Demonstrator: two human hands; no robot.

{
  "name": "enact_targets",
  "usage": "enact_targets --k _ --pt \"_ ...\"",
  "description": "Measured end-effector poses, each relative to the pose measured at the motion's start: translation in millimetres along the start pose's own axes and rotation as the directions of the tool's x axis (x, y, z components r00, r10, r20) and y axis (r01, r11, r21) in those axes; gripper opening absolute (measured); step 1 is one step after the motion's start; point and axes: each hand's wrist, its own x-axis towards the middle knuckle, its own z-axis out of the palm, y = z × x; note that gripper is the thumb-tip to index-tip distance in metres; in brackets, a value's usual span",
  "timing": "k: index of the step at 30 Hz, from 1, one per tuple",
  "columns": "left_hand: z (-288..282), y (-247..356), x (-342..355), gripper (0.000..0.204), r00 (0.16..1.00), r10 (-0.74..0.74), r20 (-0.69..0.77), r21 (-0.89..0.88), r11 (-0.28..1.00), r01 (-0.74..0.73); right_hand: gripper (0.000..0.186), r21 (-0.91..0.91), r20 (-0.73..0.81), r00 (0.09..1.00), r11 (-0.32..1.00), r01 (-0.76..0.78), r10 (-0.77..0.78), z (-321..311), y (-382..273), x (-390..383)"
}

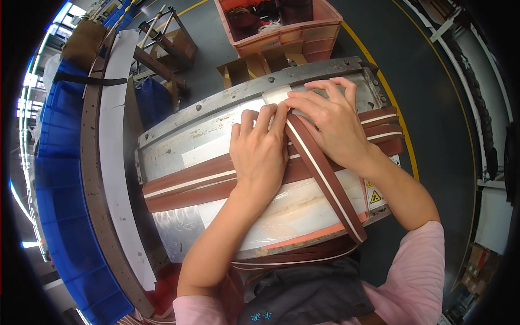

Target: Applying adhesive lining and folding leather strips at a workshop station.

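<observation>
My left hand (259, 141) has curled fingers gripping the folded upper end of a brown strap (319, 179) with a white centre stripe, which runs diagonally down over the near edge of a metal machine bed (206, 116). Just right of it, my right hand (330, 124) holds the same fold between thumb and index finger, its other fingers bent and raised. More striped straps (179, 187) lie crosswise under both hands. A clear block (273, 93) sits beyond the fingertips. Part of the fold is hidden by my fingers.
At left stand blue bins (59, 200), a long white-topped rail (114, 135) and a metal frame (162, 38). Beyond the bed are a pink crate (325, 40) with dark material and cardboard boxes (233, 73). A yellow-lined floor (433, 135) runs along the right, beside shelving (487, 227).
</observation>
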Motion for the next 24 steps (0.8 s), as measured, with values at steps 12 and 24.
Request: enact_targets --k 12,24 --pt "3 0 -1 0.061 1.000 -0.025 0.009 0.012 1.000 0.025 0.034 -0.029 0.021 1.000 1.000 -0.002 0.003 6 -1 -3" --pt "1 2 -1 0.060 1.000 -0.017 0.026 0.023 1.000 0.016 0.026 -0.026 -0.070 0.997 0.999 0.033 -0.034 4 -7 -2"
